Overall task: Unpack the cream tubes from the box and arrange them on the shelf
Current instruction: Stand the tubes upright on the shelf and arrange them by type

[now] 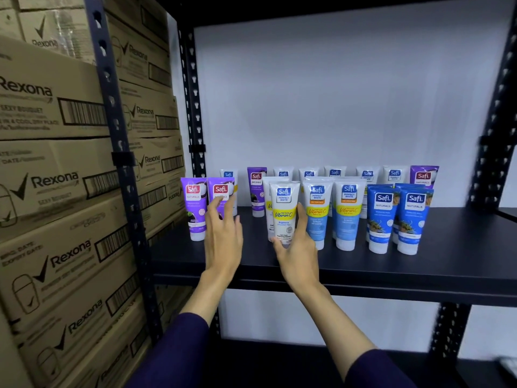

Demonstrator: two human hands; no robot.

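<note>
Cartons (56, 175): stacked brown Rexona boxes, filling the left of the frame.
Purple tubes (194, 208): two upright at the shelf's left front, side by side.
Left hand (222, 242): fingers spread and relaxed, grasping nothing, in front of the second purple tube; contact unclear.
White tube (284, 214): upright, centre front, yellow "Vitamin C" band.
Right hand (298, 247): thumb and fingers curled around the white tube's lower end.
Blue tubes (382, 217): upright, right front.
Shelf (461, 247): black, more tubes along the back.
</note>
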